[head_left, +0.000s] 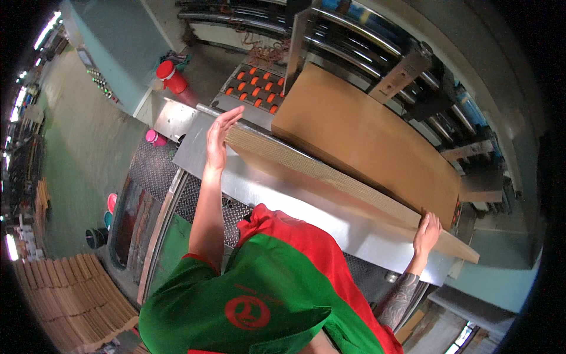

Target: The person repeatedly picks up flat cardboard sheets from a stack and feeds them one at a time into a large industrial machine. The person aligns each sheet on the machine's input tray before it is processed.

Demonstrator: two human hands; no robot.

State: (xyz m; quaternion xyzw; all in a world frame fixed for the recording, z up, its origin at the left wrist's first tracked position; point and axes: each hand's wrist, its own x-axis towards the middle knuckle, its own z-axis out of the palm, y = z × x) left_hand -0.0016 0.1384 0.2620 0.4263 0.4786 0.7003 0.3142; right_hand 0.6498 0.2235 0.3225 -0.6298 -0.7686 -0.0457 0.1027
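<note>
A stack of brown corrugated cardboard sheets (330, 177) stands tilted on a shiny metal table (259, 187), its layered edges facing up. My left hand (217, 147) lies flat along the stack's left end, fingers stretched out and pointing away from me. Toward the right end, my right hand (427, 232) has its fingers curled over the stack's edge; the thumb side is partly hidden. Just beyond, a second block of cardboard sheets (365, 127) lies flat against the machine.
Steel rollers (359, 26) and metal guide brackets (401, 74) rise behind the far block. Orange roller wheels (254, 88) sit at its left. A red container (172, 76) and a pink-lidded one (155, 138) stand left of the table. Stacked cardboard (73, 301) fills the lower left.
</note>
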